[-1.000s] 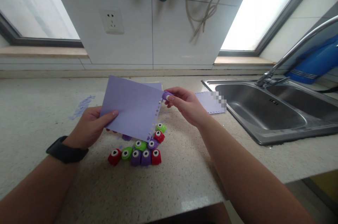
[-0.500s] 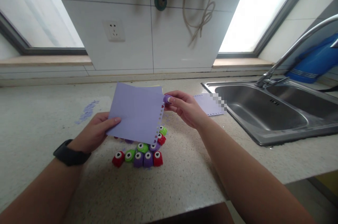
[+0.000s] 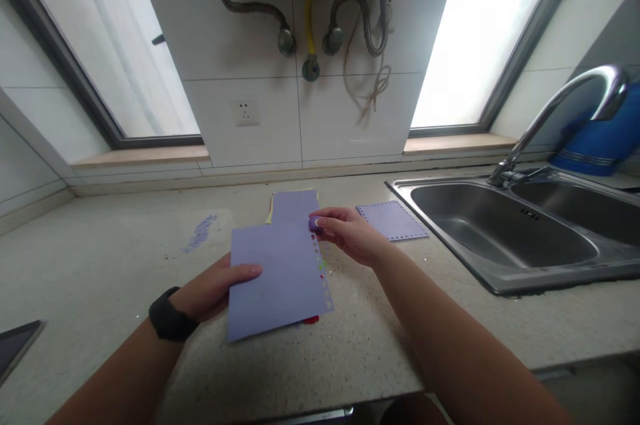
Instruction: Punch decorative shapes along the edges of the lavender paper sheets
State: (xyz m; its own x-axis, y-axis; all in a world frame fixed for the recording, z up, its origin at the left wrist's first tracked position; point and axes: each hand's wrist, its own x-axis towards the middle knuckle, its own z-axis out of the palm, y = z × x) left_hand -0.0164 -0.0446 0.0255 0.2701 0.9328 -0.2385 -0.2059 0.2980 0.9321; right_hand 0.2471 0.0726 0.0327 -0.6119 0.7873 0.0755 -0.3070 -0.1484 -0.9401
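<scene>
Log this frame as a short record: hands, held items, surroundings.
left hand: holds purple sheet by its left edge
right hand: pinches small purple punch at the sheet's right edge
right edge: row of punched holes
counter: second punched sheet beside the sink, purple scraps at left

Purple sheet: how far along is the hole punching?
Done: the sheet has holes down its right edge, and a second sheet near the sink is punched along its edges. In hand: the left hand holds the sheet, the right hand pinches a punch at that edge's top. Left: its other edges look unpunched.
</scene>
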